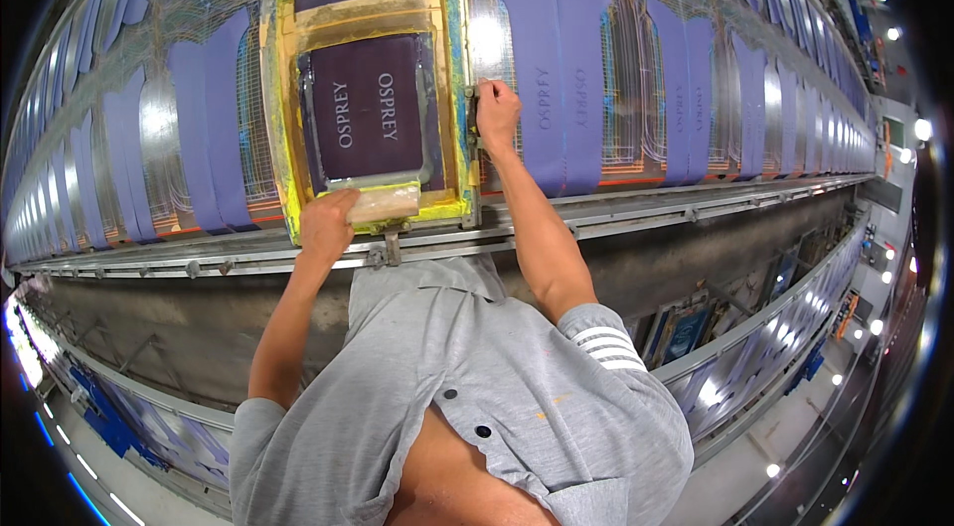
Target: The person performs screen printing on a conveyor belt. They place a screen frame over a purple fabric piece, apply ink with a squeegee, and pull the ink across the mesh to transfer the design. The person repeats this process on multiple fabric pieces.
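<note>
A screen printing frame (pixel 458 19), its edges smeared with yellow, lies flat on the long table. Its dark mesh window (pixel 363 149) shows pale lettering. My left hand (pixel 326 225) is closed around one end of a squeegee (pixel 386 202), which lies across the near end of the screen. At the frame's right side my right hand (pixel 497 114) has its fingers curled against the edge, beside a small dark fitting. Part of its grip is hidden. Right of the frame lies a purple fabric piece (pixel 561 49) with darker lettering printed on it.
More purple fabric pieces (pixel 209 119) lie in rows along the table to both sides. A metal rail (pixel 646 220) with small stops runs along the near edge, in front of my body. Another table (pixel 735 357) with fabric stands behind me at the lower right.
</note>
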`<state>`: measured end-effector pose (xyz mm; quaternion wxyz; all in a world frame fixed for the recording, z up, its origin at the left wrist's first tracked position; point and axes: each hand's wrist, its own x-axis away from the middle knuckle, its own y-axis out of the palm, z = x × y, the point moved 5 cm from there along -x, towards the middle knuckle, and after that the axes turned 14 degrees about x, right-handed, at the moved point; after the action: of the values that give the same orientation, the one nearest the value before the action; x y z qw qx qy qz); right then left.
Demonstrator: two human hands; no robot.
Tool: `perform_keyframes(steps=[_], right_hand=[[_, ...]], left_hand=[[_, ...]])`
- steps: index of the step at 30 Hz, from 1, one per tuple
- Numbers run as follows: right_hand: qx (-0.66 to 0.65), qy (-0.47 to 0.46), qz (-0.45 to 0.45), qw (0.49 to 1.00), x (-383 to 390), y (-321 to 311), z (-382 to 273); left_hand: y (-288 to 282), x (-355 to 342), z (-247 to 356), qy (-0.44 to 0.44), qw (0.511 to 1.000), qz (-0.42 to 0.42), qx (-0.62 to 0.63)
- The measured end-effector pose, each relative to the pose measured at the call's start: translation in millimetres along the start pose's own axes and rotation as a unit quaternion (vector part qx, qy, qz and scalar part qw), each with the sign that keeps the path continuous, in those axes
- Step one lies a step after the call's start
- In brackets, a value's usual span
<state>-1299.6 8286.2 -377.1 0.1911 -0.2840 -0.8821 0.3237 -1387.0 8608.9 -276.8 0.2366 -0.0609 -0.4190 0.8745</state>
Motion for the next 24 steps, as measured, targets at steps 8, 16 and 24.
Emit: perform_keyframes(steps=[8,16,24], right_hand=[[0.127,-0.04,0.007,0.991,0.8,2.4,-17.0],[0.188,-0.412,-0.106,0.885,6.3,18.5,-164.7],[0.385,-0.412,-0.243,0.79,-43.6,90.9,-195.1]], left_hand=[[12.2,0.8,-13.7,0.015,0.999,0.046,-0.021],[-30.4,-189.8,-55.7,-0.003,0.998,0.037,-0.052],[-52.9,-257.2,-67.3,-0.009,0.995,-0.009,-0.103]])
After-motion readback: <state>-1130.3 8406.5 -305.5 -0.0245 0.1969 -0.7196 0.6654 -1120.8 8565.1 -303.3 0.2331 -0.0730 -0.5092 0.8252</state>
